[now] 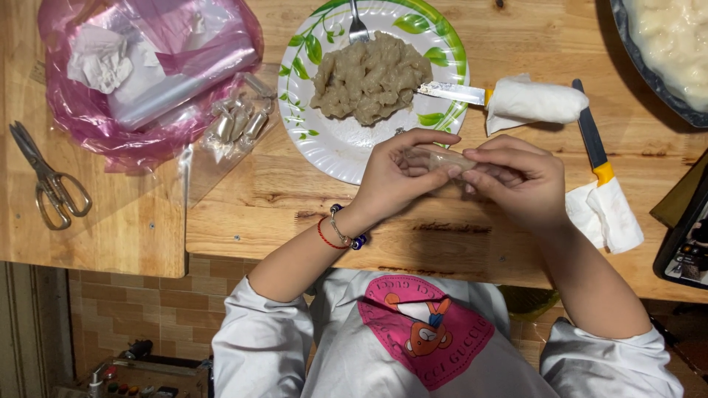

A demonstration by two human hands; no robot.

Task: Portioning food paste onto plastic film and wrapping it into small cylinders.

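1. My left hand [394,173] and my right hand [516,177] meet above the near edge of the wooden worktop [295,199], fingertips facing each other.
2. Between them I hold a small roll in clear wrap [440,158]. The left hand's fingers are curled around one end, and the right hand's thumb and fingers are pinched on the other. Both hands are closed on it, and the roll hangs just above the worktop, close to the plate's near rim.
3. A beaded bracelet [345,234] sits on my left wrist.
4. Just right of my right hand lies a knife with a yellow and dark handle [594,144], its near end wrapped in a white tissue [608,214].
5. Just beyond my hands is a leaf-patterned paper plate [332,144] carrying a mound of greyish-brown paste [369,77], with a fork [358,26] at its far side.
6. A second knife [451,91] rests its blade on the plate's right rim, its handle wrapped in white tissue.
7. Left of the plate lie finished little wrapped rolls [240,118] on clear plastic, with a pink plastic bag [147,74] beyond them.
8. Scissors [48,180] lie at the far left.
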